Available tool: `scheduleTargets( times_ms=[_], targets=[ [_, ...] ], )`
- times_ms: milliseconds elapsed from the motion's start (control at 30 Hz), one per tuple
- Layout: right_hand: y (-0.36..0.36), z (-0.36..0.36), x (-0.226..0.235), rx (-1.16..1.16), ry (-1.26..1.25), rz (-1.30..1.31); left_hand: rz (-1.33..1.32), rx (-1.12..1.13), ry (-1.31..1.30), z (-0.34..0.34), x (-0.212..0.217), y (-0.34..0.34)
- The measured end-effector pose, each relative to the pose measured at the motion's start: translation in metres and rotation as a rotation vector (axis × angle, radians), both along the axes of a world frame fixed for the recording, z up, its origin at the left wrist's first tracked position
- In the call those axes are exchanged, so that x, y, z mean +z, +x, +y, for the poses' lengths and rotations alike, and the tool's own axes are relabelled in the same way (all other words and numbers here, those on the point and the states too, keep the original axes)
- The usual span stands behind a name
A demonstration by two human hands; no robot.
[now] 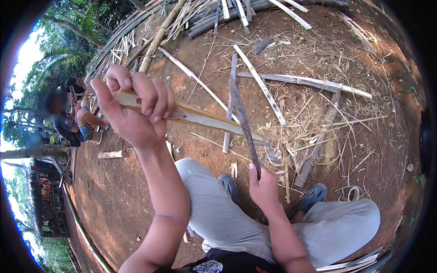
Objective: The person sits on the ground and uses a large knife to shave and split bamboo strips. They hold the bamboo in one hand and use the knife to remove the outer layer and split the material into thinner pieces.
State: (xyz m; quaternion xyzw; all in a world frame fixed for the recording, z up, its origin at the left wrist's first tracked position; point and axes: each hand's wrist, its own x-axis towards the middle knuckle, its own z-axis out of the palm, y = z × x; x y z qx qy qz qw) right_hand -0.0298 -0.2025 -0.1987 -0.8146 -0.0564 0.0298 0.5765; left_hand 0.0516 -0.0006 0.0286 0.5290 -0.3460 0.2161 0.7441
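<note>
My left hand (pixel 136 100) is raised at the left, its fingers wrapped round one end of a split bamboo piece (pixel 205 119). The piece slants down to the right, its pale hollow inner side showing. Low in the middle, my right hand (pixel 265 191) is closed on a long dark-bladed machete (pixel 244 120), whose handle the fist hides. The blade points up and away from me and crosses in front of the bamboo piece near its far end. Whether the edge touches the bamboo I cannot tell.
Curly bamboo shavings (pixel 314 118) and split bamboo strips (pixel 261 84) litter the brown dirt beyond my knees. Dark bamboo poles (pixel 227 20) lie piled at the far side. A person (pixel 70 118) sits at the far left. A short bamboo offcut (pixel 110 154) lies left of my forearm.
</note>
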Motion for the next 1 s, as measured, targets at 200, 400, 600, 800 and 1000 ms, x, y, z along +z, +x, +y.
scheduleTargets(
  times_ms=[200,400,600,800,1000],
  targets=[
    [-0.009,-0.009,0.051,0.089,0.083,-0.061,0.133,0.39,-0.104,-0.015,0.002,-0.006],
    [-0.021,-0.015,0.098,0.187,0.097,-0.187,0.141,0.187,-0.086,-0.023,0.005,-0.014],
    [-0.027,-0.015,0.117,0.255,0.13,-0.229,0.067,0.147,-0.037,-0.043,0.005,-0.021],
    [-0.029,-0.009,0.097,0.241,0.112,-0.165,0.067,0.157,-0.004,-0.041,0.005,-0.025],
    [-0.042,-0.019,0.077,0.21,-0.012,-0.048,0.092,0.121,-0.027,-0.029,0.004,-0.029]
  ],
)
